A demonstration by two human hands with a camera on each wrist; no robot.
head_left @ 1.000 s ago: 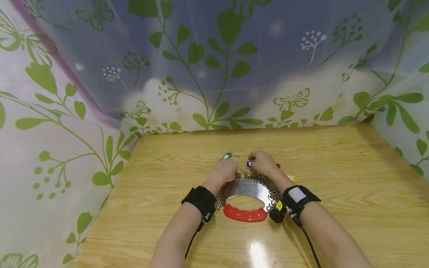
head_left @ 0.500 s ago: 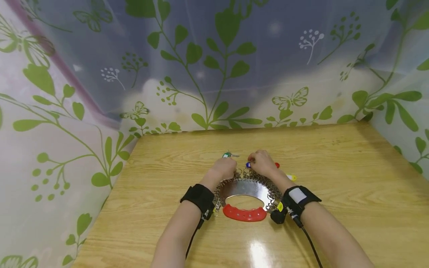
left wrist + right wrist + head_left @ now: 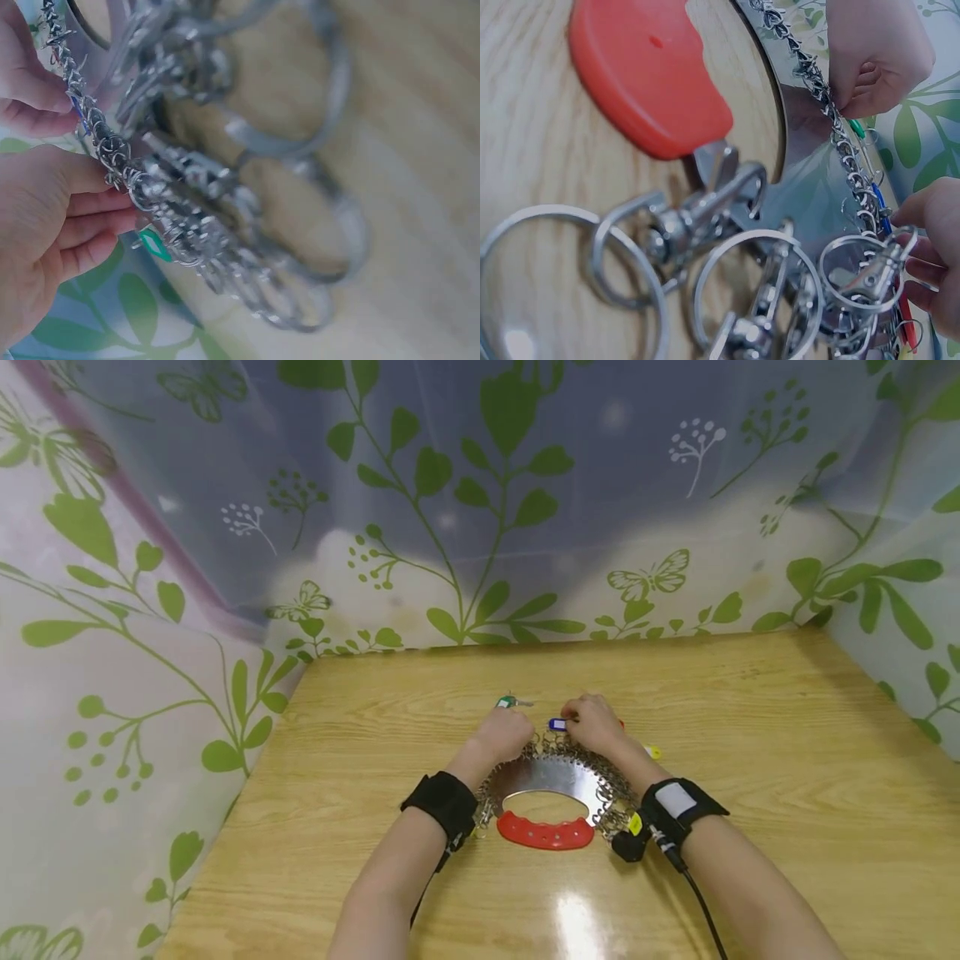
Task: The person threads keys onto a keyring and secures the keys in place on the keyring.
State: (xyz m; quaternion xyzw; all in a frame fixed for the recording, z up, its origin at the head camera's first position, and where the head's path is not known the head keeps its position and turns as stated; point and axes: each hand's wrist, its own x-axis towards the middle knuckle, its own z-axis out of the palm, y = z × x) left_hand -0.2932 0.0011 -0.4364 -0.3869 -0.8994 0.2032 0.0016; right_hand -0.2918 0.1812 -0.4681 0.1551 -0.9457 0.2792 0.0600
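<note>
A curved metal plate [image 3: 558,774] with a red handle [image 3: 545,832] lies on the table, its outer edge crowded with metal rings and swivel clasps [image 3: 754,315]. At the plate's far edge my left hand [image 3: 506,733] pinches the row of small metal rings [image 3: 112,150] between thumb and forefinger. Just to its right, my right hand [image 3: 594,722] pinches a blue key tag [image 3: 557,724] at its end. Beyond my left hand sits a green key tag [image 3: 505,702] with a key pointing right. Exactly which ring the left fingertips grip is hard to see.
Behind my right wrist a red tag [image 3: 907,322] and a yellow tag [image 3: 653,752] partly show. Wood-grain table [image 3: 360,710] surrounds the plate, bounded by a leaf-patterned curtain [image 3: 420,602]. A black cable [image 3: 701,902] trails from the right wrist strap.
The blue tag has turned to lie more level in my right fingers, and that hand has shifted slightly right. My left hand stays at the rings. The plate holds its place.
</note>
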